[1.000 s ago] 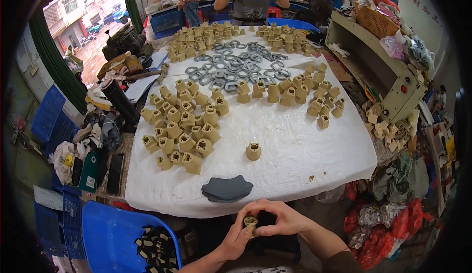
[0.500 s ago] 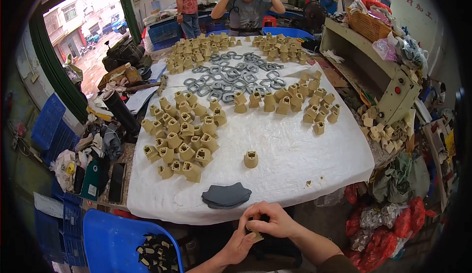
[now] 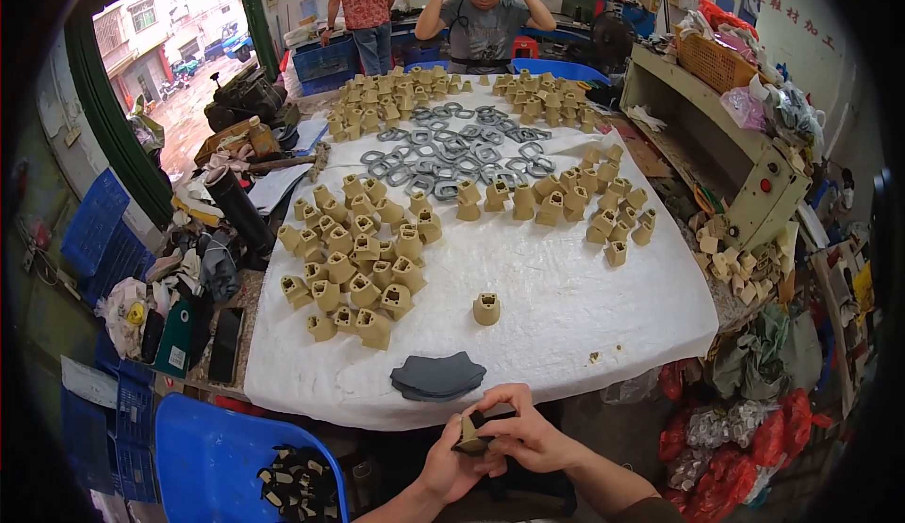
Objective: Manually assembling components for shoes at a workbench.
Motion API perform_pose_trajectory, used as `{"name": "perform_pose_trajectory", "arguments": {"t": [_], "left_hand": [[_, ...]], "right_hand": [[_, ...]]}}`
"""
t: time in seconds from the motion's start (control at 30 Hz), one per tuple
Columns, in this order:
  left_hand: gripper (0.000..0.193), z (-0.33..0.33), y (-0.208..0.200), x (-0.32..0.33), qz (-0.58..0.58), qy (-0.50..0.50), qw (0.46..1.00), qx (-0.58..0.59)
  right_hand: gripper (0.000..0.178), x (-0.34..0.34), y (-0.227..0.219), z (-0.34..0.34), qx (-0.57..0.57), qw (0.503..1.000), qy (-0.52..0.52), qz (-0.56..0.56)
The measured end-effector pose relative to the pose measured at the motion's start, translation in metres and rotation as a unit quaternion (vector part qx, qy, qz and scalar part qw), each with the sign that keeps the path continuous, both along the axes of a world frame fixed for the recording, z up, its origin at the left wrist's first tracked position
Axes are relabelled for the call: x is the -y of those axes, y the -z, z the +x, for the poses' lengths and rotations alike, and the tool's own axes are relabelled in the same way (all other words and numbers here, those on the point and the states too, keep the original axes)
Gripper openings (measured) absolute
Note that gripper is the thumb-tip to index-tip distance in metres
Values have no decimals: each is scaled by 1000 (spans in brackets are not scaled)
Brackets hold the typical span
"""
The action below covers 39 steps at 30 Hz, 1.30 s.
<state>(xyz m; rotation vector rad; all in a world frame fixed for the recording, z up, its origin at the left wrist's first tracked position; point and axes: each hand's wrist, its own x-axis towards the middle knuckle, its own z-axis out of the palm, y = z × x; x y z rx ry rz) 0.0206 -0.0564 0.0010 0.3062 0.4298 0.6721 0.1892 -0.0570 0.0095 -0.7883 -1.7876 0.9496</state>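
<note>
Below the near table edge, my left hand (image 3: 447, 466) is closed around a tan, hollow, tapered block (image 3: 468, 435) with dark material against it. My right hand (image 3: 534, 440) bends over the same block, its fingers and thumb gripping the dark material at its side; part of the block is hidden behind them. Just beyond my hands, a stack of dark grey curved sheets (image 3: 437, 377) lies on the white-covered table (image 3: 566, 335). A single tan block (image 3: 486, 309) stands upright farther in, apart from the others.
Many tan blocks (image 3: 363, 250) crowd the table's left, with more at right and far end. Grey rings (image 3: 452, 151) lie between them. A blue tub (image 3: 189, 448) with black-and-tan pieces sits at lower left, red bags (image 3: 721, 476) at lower right. Another person (image 3: 485, 28) is across the table.
My hands have turned the tan block, and my right fingers have shifted along its side. The person across still has both hands raised to the cap. The whole view has shifted slightly.
</note>
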Motion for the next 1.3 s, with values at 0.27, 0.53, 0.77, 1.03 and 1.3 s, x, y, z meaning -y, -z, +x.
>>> {"name": "perform_pose_trajectory", "arguments": {"t": [0.27, 0.53, 0.77, 1.03, 1.3], "left_hand": [[40, 4, -3, -1, 10, 18, 996, -83], [28, -4, -2, -9, 111, -4, 991, -80], [62, -18, -4, -25, 387, 115, 883, -239], [56, -8, 8, -20, 304, -6, 935, -184], [32, 7, -1, -18, 185, -143, 969, -86]], "right_hand": [[17, 3, 0, -11, -5, 998, 66, 5], [32, 6, 1, -8, -249, 960, -54, -112], [49, -6, -9, 6, -56, 976, -94, -190], [53, -15, -18, -1, 78, 996, 43, 0], [43, -14, 2, -13, -153, 957, -76, -236]]}}
